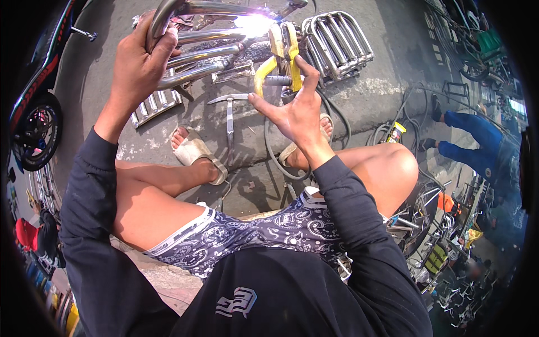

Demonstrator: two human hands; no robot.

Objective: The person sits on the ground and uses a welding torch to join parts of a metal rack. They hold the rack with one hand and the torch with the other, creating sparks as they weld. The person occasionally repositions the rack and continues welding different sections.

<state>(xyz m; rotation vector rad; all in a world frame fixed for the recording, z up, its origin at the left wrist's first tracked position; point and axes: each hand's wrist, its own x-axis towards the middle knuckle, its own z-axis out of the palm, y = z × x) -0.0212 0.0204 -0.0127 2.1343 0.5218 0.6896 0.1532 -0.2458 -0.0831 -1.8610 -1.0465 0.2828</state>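
My left hand (141,63) is closed around the bent end of a shiny metal tube frame (205,37), which has several parallel bars. A yellow welding electrode holder (293,51) is gripped in my right hand (296,112), with the thumb and index finger spread along its handles. Just left of the holder's jaws, a white-violet welding arc (255,24) glares on the frame, and its brightness hides the joint and the rod tip. On the ground below lies a chipping hammer (229,121) with a pointed head.
A barred metal rack (338,48) rests right of the holder; another rack (157,108) lies under my left hand. Cables (342,115) loop by my right foot. A motorcycle wheel (38,132) stands far left, a person in blue trousers (469,137) at right, near scrap metal (412,216).
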